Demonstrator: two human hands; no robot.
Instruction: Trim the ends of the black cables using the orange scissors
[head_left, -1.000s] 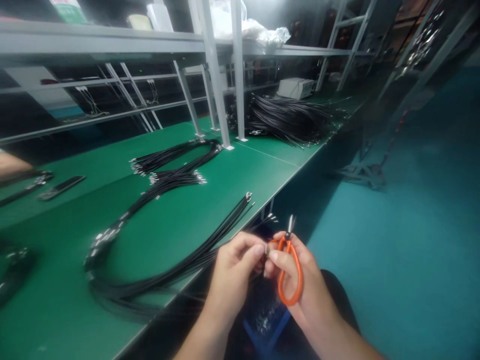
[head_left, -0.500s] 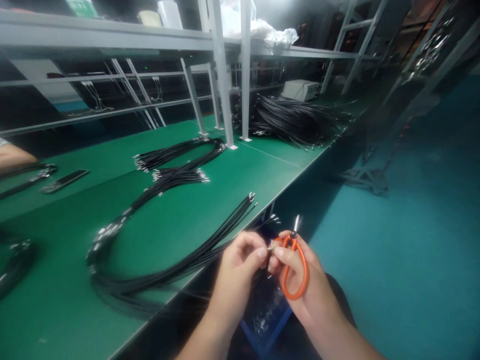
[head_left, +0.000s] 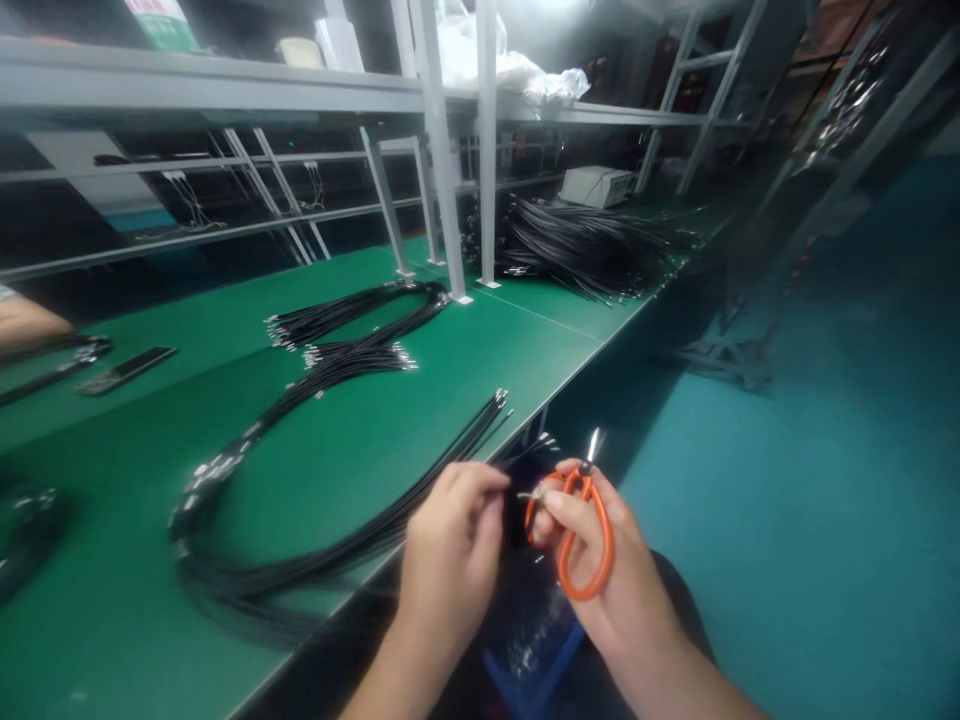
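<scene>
Orange-handled scissors (head_left: 587, 535) are held in my right hand (head_left: 600, 540), blades pointing up and away. Between that hand's thumb and fingertips is a small pale piece with a thin end sticking out to the left. My left hand (head_left: 454, 545) is just left of it, apart from it, with fingers curled together; whether anything small is pinched there is hidden. Behind my left hand, a bundle of black cables (head_left: 375, 525) with metal tips runs along the front edge of the green table (head_left: 322, 460) and curves back to the left.
A blue bin (head_left: 536, 665) with small bits sits below my hands. A larger cable pile (head_left: 592, 245) lies beyond the shelf posts (head_left: 450, 200). A phone-like object (head_left: 127, 370) and another person's arm (head_left: 30, 322) are at the left.
My left hand has moved left, away from the small piece and my right hand. My right hand still has the scissors and has hardly moved.
</scene>
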